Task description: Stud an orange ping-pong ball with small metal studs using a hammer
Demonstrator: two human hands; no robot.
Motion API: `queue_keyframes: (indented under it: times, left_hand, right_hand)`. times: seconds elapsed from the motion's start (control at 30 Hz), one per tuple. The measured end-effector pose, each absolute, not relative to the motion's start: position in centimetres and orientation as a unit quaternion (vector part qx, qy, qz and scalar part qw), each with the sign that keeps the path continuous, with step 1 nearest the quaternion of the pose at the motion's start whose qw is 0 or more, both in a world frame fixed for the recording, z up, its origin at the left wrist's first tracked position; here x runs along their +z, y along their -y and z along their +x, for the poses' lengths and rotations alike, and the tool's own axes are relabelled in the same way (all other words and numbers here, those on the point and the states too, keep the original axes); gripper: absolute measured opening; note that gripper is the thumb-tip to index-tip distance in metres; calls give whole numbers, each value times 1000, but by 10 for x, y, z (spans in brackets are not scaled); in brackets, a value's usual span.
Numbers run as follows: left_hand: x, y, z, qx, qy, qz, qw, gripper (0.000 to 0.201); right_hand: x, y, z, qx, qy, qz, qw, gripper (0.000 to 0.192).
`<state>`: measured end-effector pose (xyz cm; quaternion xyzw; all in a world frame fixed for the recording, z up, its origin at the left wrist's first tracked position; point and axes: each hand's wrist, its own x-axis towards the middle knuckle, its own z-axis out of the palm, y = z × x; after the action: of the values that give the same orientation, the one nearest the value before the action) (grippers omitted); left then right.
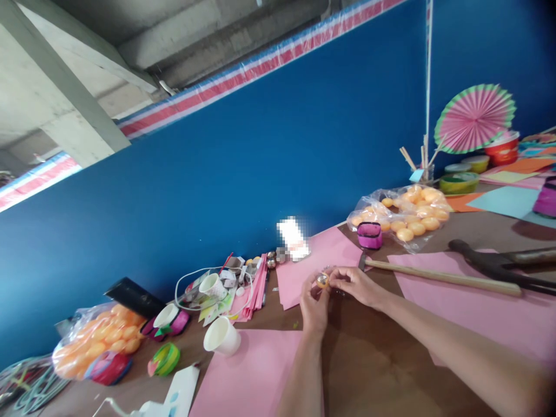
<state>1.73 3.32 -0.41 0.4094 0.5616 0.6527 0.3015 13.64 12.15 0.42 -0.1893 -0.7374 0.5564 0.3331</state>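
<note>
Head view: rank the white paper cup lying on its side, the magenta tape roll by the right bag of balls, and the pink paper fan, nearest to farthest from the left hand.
1. Magenta tape roll, up and to the right of the left hand.
2. White paper cup, lower left, on its side; close to call with the tape roll.
3. Pink paper fan, far right against the blue wall.

Hammer (pixel 438 277) right of hands; paper cup (pixel 222 336) left.
</note>
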Motion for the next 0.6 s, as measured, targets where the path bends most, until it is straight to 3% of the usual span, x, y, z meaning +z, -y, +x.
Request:
queue_keyframes:
  times: [0.6]
  left_hand:
    - [-2,-32,18,664,-550,406,303,51]
  right_hand:
    - [10,-119,137,537,756,-193,320,30]
